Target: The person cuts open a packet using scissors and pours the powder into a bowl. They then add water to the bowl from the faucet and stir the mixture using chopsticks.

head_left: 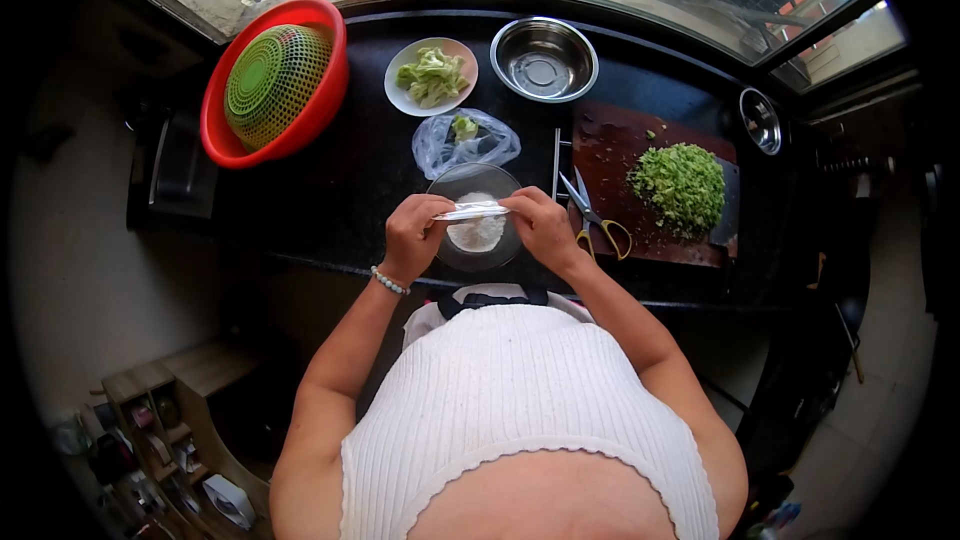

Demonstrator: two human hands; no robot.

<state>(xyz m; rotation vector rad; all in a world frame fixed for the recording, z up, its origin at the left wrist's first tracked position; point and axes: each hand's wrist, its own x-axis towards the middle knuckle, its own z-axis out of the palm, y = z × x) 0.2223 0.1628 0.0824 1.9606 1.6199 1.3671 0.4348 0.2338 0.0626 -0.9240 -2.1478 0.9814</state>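
Between my two hands a white, shiny packet (472, 210) is stretched out over a clear glass bowl (462, 258). My left hand (412, 238) pinches its left end and my right hand (545, 226) pinches the right end. White powder (478, 234) lies in the bowl under the packet. Just beyond the bowl is a crumpled clear plastic bag (490, 148) with a pale green vegetable piece (464, 127) on it. To the right of my right hand lie scissors with yellow-edged handles (590, 210), blades pointing away from me.
A wooden cutting board (610, 155) on the right holds a heap of chopped greens (680, 185) and a cleaver (728, 202). Along the back stand a white plate with leaves (398, 98), a steel bowl (545, 60) and a red basin (335, 70) with a green strainer (265, 80). A small steel bowl (760, 122) stands far right.
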